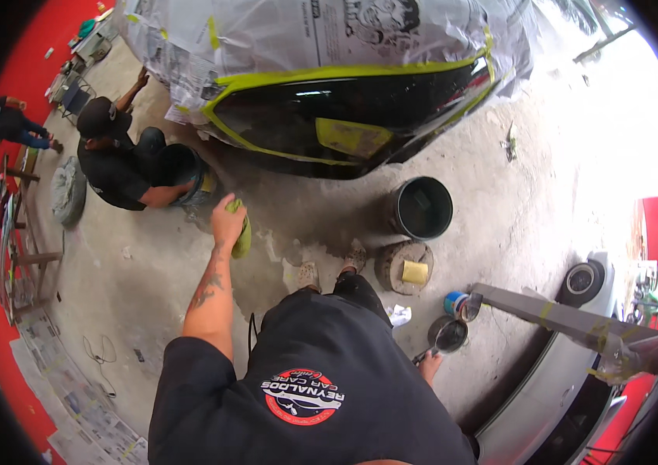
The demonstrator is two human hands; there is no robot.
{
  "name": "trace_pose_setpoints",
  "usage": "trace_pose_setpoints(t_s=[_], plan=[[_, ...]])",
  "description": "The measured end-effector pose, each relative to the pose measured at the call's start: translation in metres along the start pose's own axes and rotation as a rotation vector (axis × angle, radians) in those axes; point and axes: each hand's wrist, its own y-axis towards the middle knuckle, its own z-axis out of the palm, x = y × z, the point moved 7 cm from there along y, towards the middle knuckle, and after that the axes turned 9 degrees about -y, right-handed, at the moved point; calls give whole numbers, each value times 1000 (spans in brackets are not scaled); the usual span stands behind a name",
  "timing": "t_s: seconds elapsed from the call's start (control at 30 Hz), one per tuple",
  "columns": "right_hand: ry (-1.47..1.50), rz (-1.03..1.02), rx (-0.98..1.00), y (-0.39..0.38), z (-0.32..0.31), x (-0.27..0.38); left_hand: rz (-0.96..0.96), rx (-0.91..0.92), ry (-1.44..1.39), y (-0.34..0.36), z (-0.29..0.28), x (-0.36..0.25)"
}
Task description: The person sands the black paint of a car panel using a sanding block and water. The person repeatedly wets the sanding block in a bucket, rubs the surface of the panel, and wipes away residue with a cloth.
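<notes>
A yellow-green cloth (243, 239) hangs from my left hand (226, 222), whose fingers are closed round its upper part. Low on my right side, my right hand (429, 366) grips the handle of a dark round dipper (449, 335). Ahead of me is a glossy black car panel (275, 116), edged with yellow tape and surrounded by newspaper masking (267, 39). A dull yellow-green patch (352, 138) shows on the panel. Between the panel and my right hand stand a dark bucket (422, 208) and a round stump-like block (389, 273) with a yellow pad (415, 272) on top.
A co-worker (116, 167) crouches at the left, an arm in another dark bucket (182, 163). A second person (15, 124) stands farther back. At the right are a blue can (457, 304), a long beam (554, 314) and a silver car (527, 395).
</notes>
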Motion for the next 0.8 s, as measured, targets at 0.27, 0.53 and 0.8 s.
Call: trace_pose_setpoints(t_s=[0.27,0.53,0.8], plan=[[391,-103,107,80,35,141,-350,78,-87,-57,46,44],[599,96,276,164,144,247,-299,139,-107,-44,101,-15],[951,159,355,291,276,255,-42,280,218,-34,200,20]])
